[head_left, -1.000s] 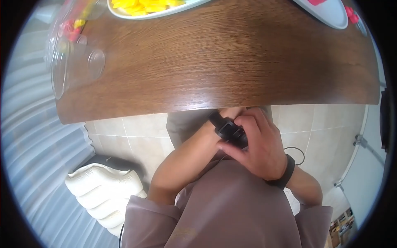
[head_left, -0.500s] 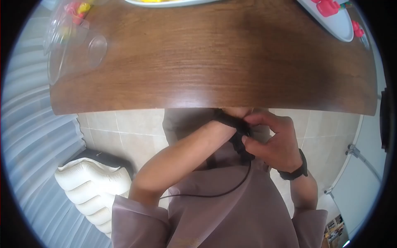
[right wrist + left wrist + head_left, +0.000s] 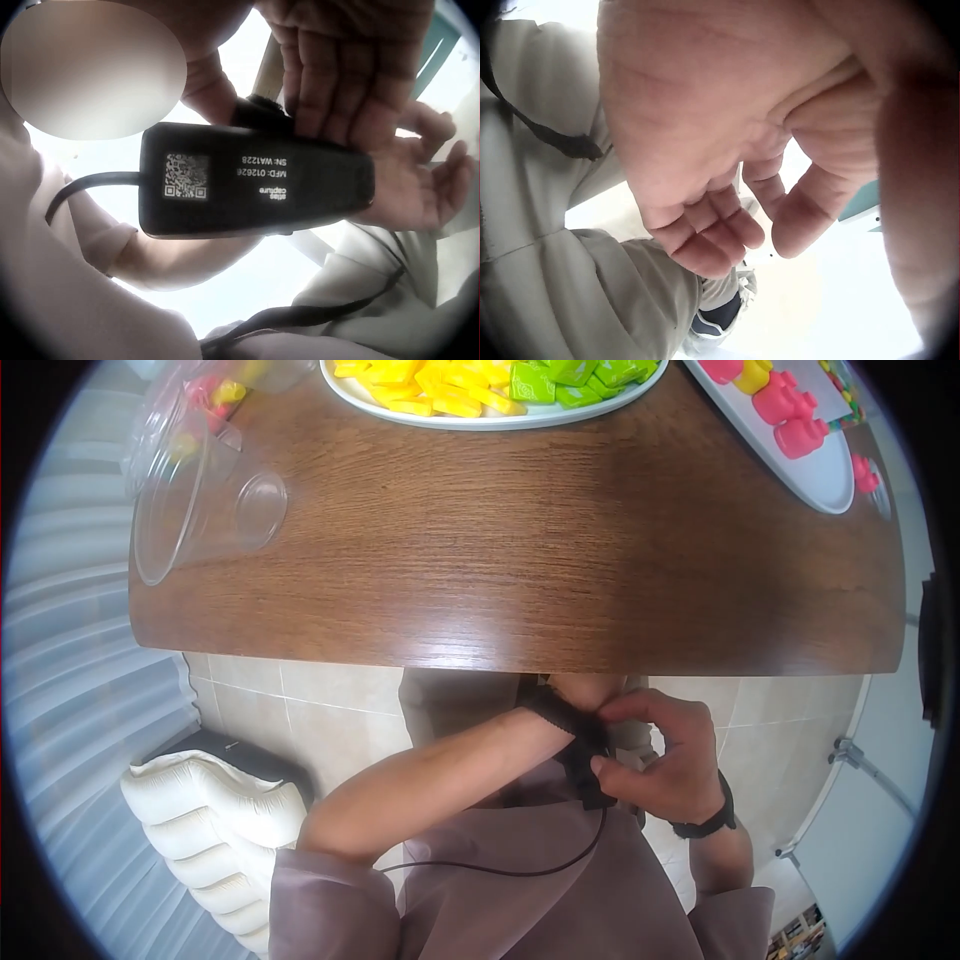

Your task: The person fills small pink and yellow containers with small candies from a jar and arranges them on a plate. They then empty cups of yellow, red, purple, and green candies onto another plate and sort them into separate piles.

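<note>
In the head view my left hand (image 3: 590,688) is mostly hidden under the table edge. Its fingers hang loosely curled with nothing in them in the left wrist view (image 3: 727,150). A black strap (image 3: 557,710) circles the left wrist and bears a black device (image 3: 592,782) with a cable. My right hand (image 3: 672,760) is at this strap, thumb and fingers bent towards each other. The right wrist view shows the device (image 3: 255,180) with a printed code, and the right fingers (image 3: 337,82) and thumb pinching the black strap (image 3: 261,114) just behind it.
On the wooden table (image 3: 480,560) stand a plate (image 3: 480,423) of yellow and green pieces, a white tray (image 3: 828,485) with pink and yellow pieces, and clear plastic containers (image 3: 165,510). A white cushioned item (image 3: 210,830) is at the lower left.
My right hand has shifted from over the device to its right side, and the device's cable has come into sight. The head view has tilted, showing more of the plate and tray.
</note>
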Action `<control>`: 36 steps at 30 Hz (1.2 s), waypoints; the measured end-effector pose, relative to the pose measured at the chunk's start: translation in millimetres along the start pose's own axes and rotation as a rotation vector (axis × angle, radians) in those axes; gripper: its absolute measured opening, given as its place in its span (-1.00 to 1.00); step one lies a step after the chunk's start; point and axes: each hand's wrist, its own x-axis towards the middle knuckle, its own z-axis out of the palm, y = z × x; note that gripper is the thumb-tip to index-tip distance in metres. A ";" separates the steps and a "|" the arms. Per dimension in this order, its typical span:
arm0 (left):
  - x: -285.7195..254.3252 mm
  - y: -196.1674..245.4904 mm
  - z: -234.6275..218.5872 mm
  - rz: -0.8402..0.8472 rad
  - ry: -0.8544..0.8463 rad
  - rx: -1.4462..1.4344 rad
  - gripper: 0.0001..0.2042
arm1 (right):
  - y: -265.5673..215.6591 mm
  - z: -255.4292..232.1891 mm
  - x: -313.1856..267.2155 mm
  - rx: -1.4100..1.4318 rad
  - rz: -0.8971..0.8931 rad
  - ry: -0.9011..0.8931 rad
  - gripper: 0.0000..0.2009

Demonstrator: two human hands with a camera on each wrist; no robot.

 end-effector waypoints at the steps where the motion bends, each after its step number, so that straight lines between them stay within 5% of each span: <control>1: -0.5 1.3 -0.2 0.003 0.001 -0.003 -0.85 | -0.1 0.0 -0.9 -0.004 -0.001 0.001 -0.64; 3: -2.9 3.6 -2.8 0.109 -0.078 0.340 -0.83 | -0.8 0.4 -3.3 0.010 -0.035 -0.006 -0.63; 6: -1.9 6.8 -6.4 -0.017 -0.171 0.289 -0.81 | 1.2 1.7 -5.2 0.016 -0.098 0.005 -0.61; 12: -6.1 14.4 -4.0 0.085 -0.177 0.501 -0.84 | -2.0 -1.9 -7.1 0.007 -0.152 -0.003 -0.59; 34: -4.7 46.8 -10.0 0.056 -0.116 0.437 -0.87 | -7.9 4.8 -5.1 -0.005 -0.235 0.060 -0.61; 36: -5.5 45.9 -10.9 0.037 -0.261 0.579 -0.85 | -6.7 4.3 -7.3 -0.028 -0.240 0.064 -0.60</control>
